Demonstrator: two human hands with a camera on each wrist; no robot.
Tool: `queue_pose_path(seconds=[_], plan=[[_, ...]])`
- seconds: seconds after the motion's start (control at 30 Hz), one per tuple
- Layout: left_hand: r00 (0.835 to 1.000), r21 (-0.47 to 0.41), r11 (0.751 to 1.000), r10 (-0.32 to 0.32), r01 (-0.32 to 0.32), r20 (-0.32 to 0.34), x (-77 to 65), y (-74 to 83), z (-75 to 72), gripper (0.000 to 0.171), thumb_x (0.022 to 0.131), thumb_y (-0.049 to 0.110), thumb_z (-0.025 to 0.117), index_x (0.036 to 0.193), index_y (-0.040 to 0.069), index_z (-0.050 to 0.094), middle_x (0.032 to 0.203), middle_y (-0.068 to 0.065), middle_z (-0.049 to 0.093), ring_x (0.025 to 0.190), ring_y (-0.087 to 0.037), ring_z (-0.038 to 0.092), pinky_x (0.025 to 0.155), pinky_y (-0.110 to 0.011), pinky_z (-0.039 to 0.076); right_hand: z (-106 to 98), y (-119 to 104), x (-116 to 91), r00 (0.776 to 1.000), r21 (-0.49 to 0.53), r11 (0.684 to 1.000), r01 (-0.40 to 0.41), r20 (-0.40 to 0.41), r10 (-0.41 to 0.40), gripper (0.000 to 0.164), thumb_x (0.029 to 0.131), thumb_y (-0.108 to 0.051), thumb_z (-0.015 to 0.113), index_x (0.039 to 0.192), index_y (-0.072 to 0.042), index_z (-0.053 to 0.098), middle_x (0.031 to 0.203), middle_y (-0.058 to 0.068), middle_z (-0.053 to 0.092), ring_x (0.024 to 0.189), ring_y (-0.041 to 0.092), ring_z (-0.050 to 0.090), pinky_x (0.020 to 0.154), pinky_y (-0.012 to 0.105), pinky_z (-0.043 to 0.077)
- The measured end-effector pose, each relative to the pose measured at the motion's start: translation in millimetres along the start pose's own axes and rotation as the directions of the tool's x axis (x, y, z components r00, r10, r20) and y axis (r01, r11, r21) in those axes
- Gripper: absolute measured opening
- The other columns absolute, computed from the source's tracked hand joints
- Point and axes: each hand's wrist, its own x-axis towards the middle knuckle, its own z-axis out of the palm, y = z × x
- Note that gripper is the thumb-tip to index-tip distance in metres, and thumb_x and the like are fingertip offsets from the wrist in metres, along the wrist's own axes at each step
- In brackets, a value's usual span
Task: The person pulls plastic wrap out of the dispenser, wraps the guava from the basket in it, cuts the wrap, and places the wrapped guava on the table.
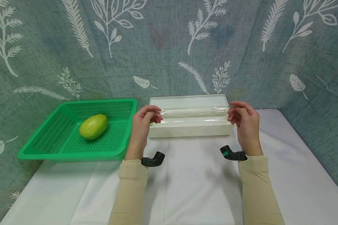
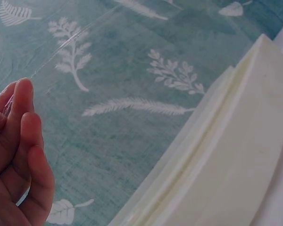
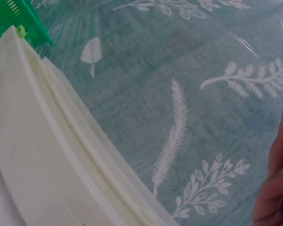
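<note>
A sheet of clear plastic wrap (image 1: 195, 113) stretches between my two hands, above a long white plastic wrap dispenser (image 1: 190, 131) with its lid (image 1: 188, 101) raised at the back. My left hand (image 1: 142, 126) pinches the left corner of the film between thumb and index finger, close to the dispenser's left end. At the opposite corner my right hand (image 1: 246, 125) grips the film with thumb and fingertips. Glints along the taut film edge show in the left wrist view, beside the curled fingers (image 2: 35, 174). The right wrist view shows the white dispenser body (image 3: 37, 141) at an angle.
On the left stands a green plastic basket (image 1: 73, 155) with perforated walls, holding a yellow-green, mango-like fruit (image 1: 94, 127). A white cloth (image 1: 191, 187) covers the table. Behind it hangs a grey-green curtain (image 1: 163, 56) with white leaf prints.
</note>
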Motion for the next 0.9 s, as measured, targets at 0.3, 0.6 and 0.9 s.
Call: queue_pose_path(seconds=[0.3,0.6,0.9], plan=[[1.0,-0.005,1.0,0.006,-0.006,-0.007,-0.2,0.9,0.1,0.022,0.089,0.003,0.04,0.089,0.003,0.062,0.071,-0.014,0.06,0.065,-0.027,0.055,0.065,-0.032,0.048,1.0,-1.5,-0.5,1.0,-0.016,1.0,0.019,-0.006,-0.019,0.022,0.092,-0.008,0.043,0.101,0.004,0.059,0.077,0.012,0.057,0.056,0.018,0.049,0.048,0.021,0.04],[1.0,-0.015,1.0,0.015,-0.015,-0.012,-0.9,3.8,0.8,0.021,0.089,0.003,0.041,0.092,-0.004,0.061,0.071,-0.014,0.06,0.064,-0.026,0.055,0.064,-0.032,0.048,1.2,-2.1,-0.2,0.999,-0.01,0.999,0.032,-0.007,-0.032,0.022,0.093,-0.007,0.042,0.101,0.005,0.059,0.076,0.012,0.057,0.056,0.018,0.049,0.048,0.021,0.041],[1.0,-0.024,0.999,0.026,-0.027,-0.007,-1.6,4.7,-0.1,0.021,0.089,0.003,0.041,0.092,-0.003,0.061,0.072,-0.016,0.06,0.067,-0.029,0.055,0.065,-0.033,0.048,2.2,-5.0,-1.2,0.999,0.014,0.999,0.041,-0.007,-0.04,0.022,0.092,-0.007,0.043,0.101,0.006,0.058,0.076,0.013,0.057,0.055,0.019,0.049,0.047,0.021,0.04]])
